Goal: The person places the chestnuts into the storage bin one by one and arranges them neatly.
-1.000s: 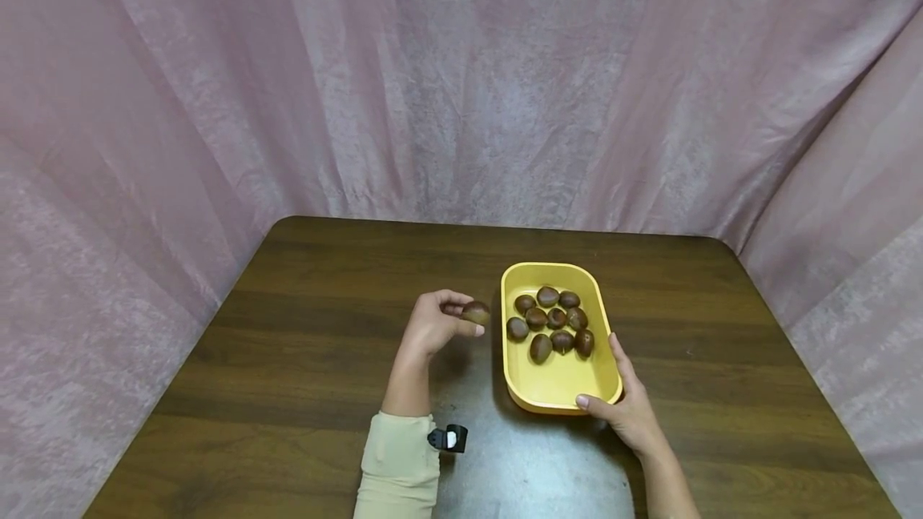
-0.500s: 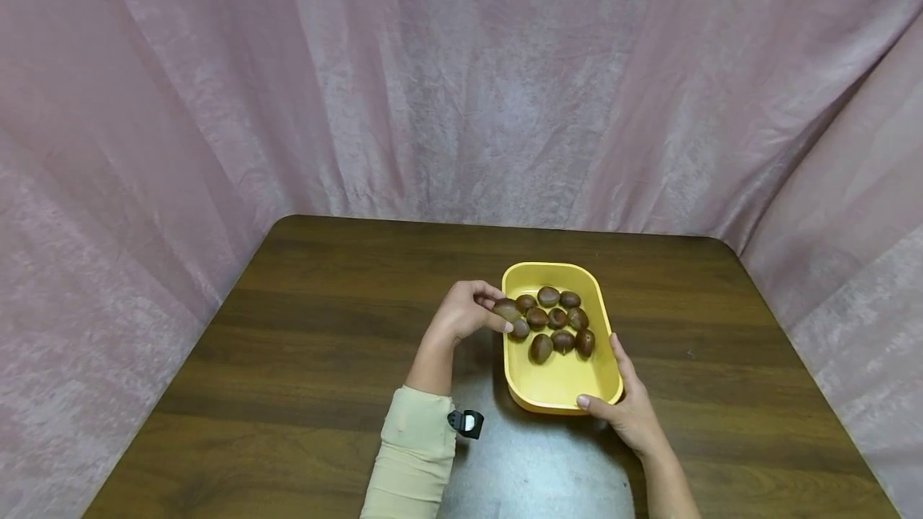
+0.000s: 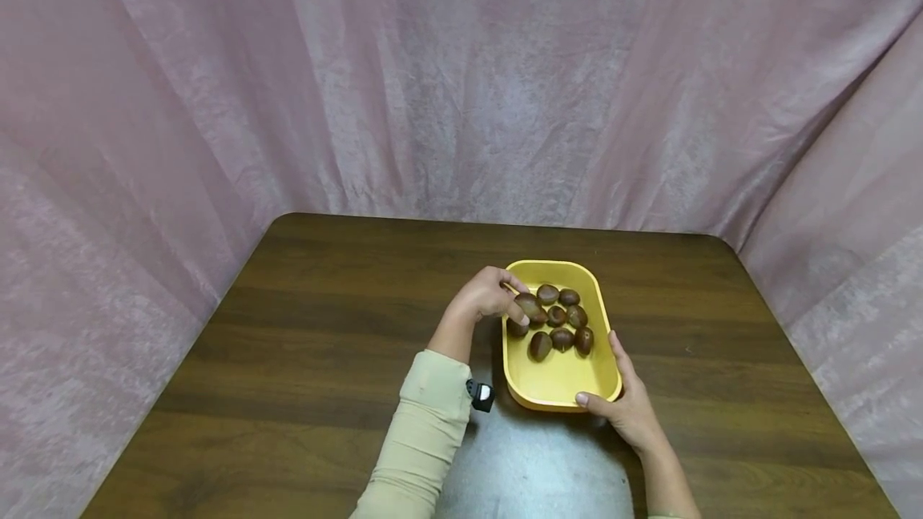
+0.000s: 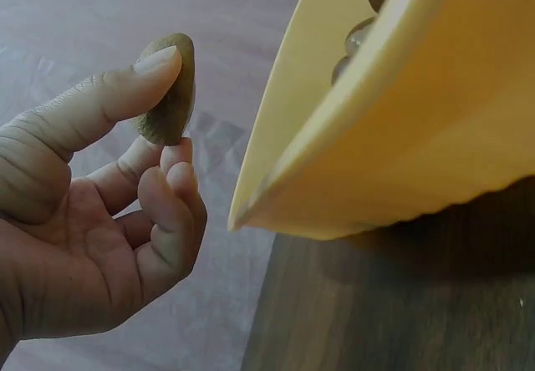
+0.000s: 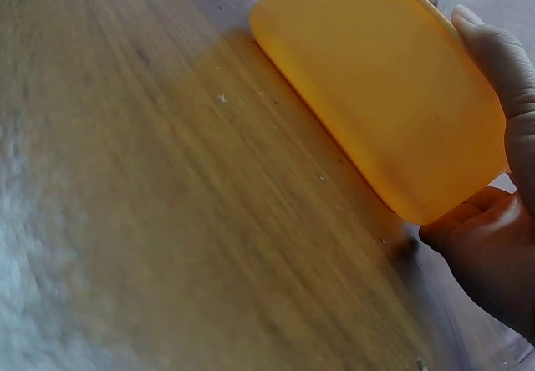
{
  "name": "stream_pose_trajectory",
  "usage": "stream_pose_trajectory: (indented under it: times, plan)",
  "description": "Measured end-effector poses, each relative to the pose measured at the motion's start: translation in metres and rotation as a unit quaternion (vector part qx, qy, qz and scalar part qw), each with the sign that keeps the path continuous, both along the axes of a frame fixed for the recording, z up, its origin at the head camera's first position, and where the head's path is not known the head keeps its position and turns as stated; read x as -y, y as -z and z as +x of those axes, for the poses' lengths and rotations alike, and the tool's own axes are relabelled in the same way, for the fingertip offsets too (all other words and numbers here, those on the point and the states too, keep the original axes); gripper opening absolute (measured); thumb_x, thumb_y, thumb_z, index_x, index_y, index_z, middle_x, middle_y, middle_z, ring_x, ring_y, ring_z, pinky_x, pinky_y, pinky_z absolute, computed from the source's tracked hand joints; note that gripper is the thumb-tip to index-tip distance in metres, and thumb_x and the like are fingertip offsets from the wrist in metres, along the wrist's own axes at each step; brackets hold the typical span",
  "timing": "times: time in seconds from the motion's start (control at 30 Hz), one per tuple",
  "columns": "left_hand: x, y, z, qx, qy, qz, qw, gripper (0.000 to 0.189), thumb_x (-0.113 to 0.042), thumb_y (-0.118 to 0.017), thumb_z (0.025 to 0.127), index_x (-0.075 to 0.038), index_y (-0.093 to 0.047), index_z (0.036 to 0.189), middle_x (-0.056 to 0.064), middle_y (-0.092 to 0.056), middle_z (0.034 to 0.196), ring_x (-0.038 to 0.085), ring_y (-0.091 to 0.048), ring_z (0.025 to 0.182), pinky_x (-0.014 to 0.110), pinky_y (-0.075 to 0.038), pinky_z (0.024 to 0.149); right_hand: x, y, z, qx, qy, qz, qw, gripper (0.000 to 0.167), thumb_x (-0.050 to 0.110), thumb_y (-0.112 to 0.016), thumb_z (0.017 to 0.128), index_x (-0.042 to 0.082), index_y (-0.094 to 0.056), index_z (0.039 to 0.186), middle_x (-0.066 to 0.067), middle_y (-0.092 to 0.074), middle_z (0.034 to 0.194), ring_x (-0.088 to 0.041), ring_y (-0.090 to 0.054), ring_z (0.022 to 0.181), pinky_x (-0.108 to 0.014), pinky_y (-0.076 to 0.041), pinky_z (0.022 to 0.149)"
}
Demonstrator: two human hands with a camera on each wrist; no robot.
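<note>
My left hand (image 3: 487, 295) reaches over the left rim of a yellow plastic bin (image 3: 548, 384), pinching a brown chestnut (image 3: 530, 307) between thumb and fingers. In the left wrist view this chestnut (image 4: 171, 95) is up in the air, its pale brown side showing. Several other chestnuts (image 3: 562, 339) lie on the bin's floor, mostly toward its far half; the left hand and its chestnut cover a few. At the near right corner my right hand (image 3: 630, 411) grips the bin, thumb over the rim. The right wrist view shows its thumb (image 5: 493, 49) against the bin's outer wall.
The bin stands on a dark wood-grain table (image 3: 324, 327), right of the middle. Light glares off the table's near part (image 3: 537, 463). A pink velvet curtain (image 3: 461, 86) hangs behind and at both sides. A small black device (image 3: 481, 396) is strapped at my left wrist.
My left hand has moved right with the chestnut, from left of the bin to over its inside. My right hand and the bin have stayed in place.
</note>
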State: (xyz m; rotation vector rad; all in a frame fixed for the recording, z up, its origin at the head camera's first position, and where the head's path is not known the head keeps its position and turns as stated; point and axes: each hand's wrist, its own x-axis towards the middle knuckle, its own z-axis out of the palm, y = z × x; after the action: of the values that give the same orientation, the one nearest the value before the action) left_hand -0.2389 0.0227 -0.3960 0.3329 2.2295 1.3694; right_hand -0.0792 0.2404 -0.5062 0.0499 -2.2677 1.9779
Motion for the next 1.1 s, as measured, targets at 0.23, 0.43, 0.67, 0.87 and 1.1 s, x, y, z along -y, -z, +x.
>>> stream_pose_trajectory:
  times: [0.23,0.43,0.67,0.87,1.1]
  plan:
    - [-0.018,-0.001,-0.006,0.009,0.027,-0.054,0.9982,0.039,0.005,-0.083,0.06,-0.009,-0.067,0.092,0.002,-0.047,0.058,0.013,-0.041,0.049,0.033,-0.043,0.055,0.001,-0.001,0.002,-0.002,-0.004,-0.005,1.0,0.105,-0.007,-0.075,0.07,0.014,-0.011,0.151,-0.028,-0.02,0.145,-0.023,-0.05,0.107,-0.021,-0.046,0.081]
    - [-0.032,-0.004,-0.014,0.044,0.062,-0.067,0.9949,0.035,0.007,-0.081,0.063,-0.01,-0.067,0.09,0.004,-0.053,0.07,0.016,-0.044,0.055,0.039,-0.044,0.065,-0.001,-0.002,0.002,0.004,-0.004,0.009,0.9999,0.105,-0.005,-0.076,0.072,0.016,-0.011,0.151,-0.025,-0.02,0.147,-0.027,-0.045,0.113,-0.018,-0.042,0.085]
    - [-0.055,0.002,-0.021,0.053,0.138,-0.083,0.9855,0.036,0.006,-0.082,0.064,-0.009,-0.068,0.093,0.002,-0.059,0.091,0.014,-0.052,0.066,0.029,-0.049,0.063,-0.003,-0.003,0.003,0.014,0.003,0.016,0.9998,0.105,-0.004,-0.076,0.072,0.02,-0.011,0.151,-0.025,-0.021,0.146,-0.033,-0.044,0.115,-0.017,-0.041,0.086]
    - [-0.068,0.018,-0.023,0.034,0.227,-0.104,0.9678,0.036,0.006,-0.081,0.065,-0.01,-0.069,0.095,0.0,-0.058,0.096,0.012,-0.054,0.075,0.024,-0.049,0.066,-0.002,-0.004,0.006,0.017,0.003,0.019,0.9997,0.105,-0.003,-0.077,0.072,0.019,-0.012,0.151,-0.024,-0.021,0.146,-0.032,-0.042,0.116,-0.016,-0.04,0.086]
    - [-0.077,0.031,-0.024,0.061,0.277,-0.096,0.9541,0.038,0.008,-0.08,0.065,-0.007,-0.069,0.098,0.0,-0.058,0.094,0.011,-0.053,0.077,0.021,-0.048,0.066,-0.001,-0.004,0.009,0.012,0.004,0.018,0.9998,0.105,-0.005,-0.076,0.071,0.016,-0.011,0.151,-0.028,-0.022,0.145,-0.03,-0.044,0.113,-0.016,-0.041,0.084]
